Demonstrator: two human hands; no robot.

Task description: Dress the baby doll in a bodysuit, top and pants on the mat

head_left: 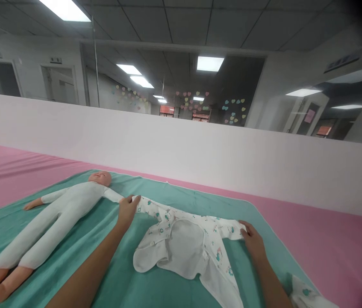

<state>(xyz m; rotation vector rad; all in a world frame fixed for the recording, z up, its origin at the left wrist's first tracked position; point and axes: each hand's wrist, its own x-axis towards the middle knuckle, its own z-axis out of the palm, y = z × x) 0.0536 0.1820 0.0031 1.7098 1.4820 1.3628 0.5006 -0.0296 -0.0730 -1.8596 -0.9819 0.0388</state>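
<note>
A white baby romper (183,246) with small green prints lies spread open on a teal blanket (110,273). My left hand (128,210) pinches the end of its left sleeve, close to the hand of a baby doll (55,218) in a white bodysuit lying face up. My right hand (253,241) grips the end of the romper's right sleeve, fingers curled down onto the cloth. Both sleeves are stretched out sideways.
The blanket rests on a pink sheet (322,244) backed by a low white partition (200,149). A second printed white garment (305,295) lies at the lower right edge. Behind the partition is glass with pastel heart stickers.
</note>
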